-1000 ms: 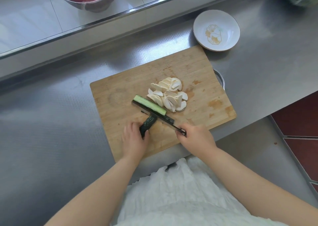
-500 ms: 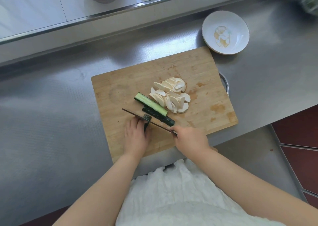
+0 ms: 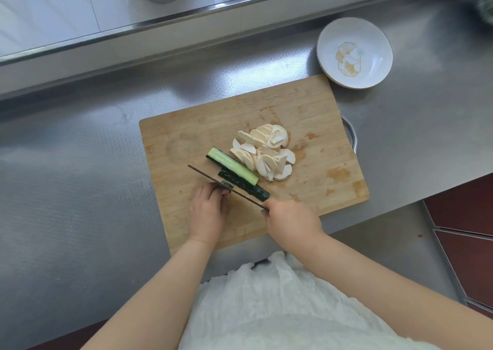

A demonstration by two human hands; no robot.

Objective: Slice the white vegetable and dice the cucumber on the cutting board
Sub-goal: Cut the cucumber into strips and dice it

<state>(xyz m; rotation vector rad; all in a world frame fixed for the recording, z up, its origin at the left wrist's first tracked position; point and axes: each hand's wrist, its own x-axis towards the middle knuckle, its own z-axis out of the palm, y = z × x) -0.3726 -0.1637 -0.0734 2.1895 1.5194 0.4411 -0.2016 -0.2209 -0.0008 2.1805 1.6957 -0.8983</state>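
My left hand (image 3: pixel 206 211) rests on the cutting board (image 3: pixel 186 136), fingers curled onto a cucumber piece hidden under the knife (image 3: pixel 226 187). The blade stands edge-down along a dark cucumber strip (image 3: pixel 250 187); just beyond lies a cut-face-up cucumber piece (image 3: pixel 232 165), touching the pile of white vegetable slices (image 3: pixel 266 152). My right hand (image 3: pixel 290 221) grips the knife handle. A white dish (image 3: pixel 354 52) sits off the board's far right corner

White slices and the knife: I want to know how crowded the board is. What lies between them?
In the head view, two cucumber strips lie between the white slices and the knife, one pale face up, one dark-skinned.
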